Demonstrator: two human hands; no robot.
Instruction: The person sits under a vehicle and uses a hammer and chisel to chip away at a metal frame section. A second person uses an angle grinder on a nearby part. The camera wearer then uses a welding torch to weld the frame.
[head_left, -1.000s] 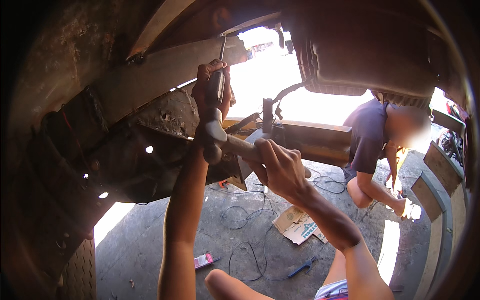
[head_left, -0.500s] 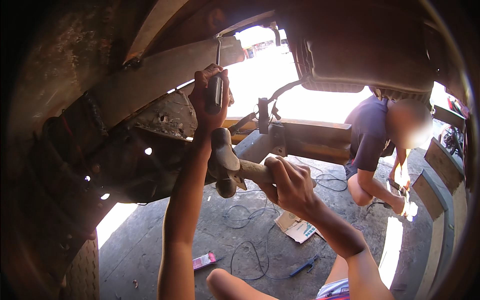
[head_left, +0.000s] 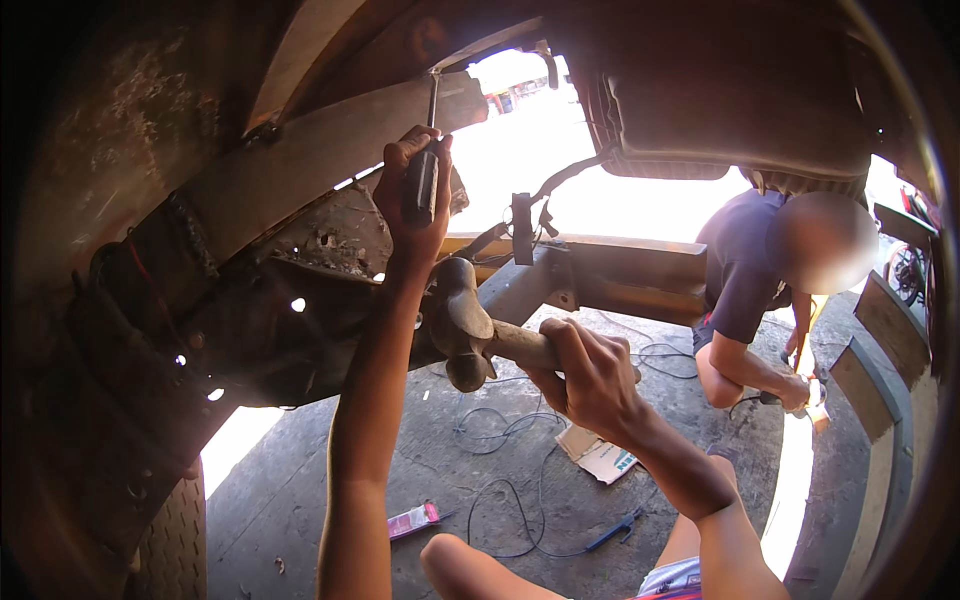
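Note:
Raised under the rusty metal bodywork, my left hand (head_left: 395, 232) is closed round the dark handle of a screwdriver (head_left: 421, 188). Its shaft points up, and the tip meets the underside of a metal seam; whether it is wedged in cannot be told. My right hand (head_left: 598, 378) grips the pale handle of a ball-peen hammer (head_left: 462, 318). The hammer's head hangs just right of my left forearm, below the screwdriver handle and apart from it. A long metal beam (head_left: 330, 135) runs beside my left hand.
A co-worker (head_left: 742, 275) crouches at right, hands on a tool by the floor. A metal crossmember (head_left: 630, 278) spans ahead. On the concrete lie cables, a blue-handled electrode holder (head_left: 612, 532), a pink packet (head_left: 413, 520) and a cardboard piece (head_left: 597, 456). Bent metal brackets (head_left: 872, 390) stand far right.
The hammer has shifted slightly right in my right hand. My left hand keeps the screwdriver up at the seam. The co-worker's hands have moved a little, and the whole view has shifted slightly.

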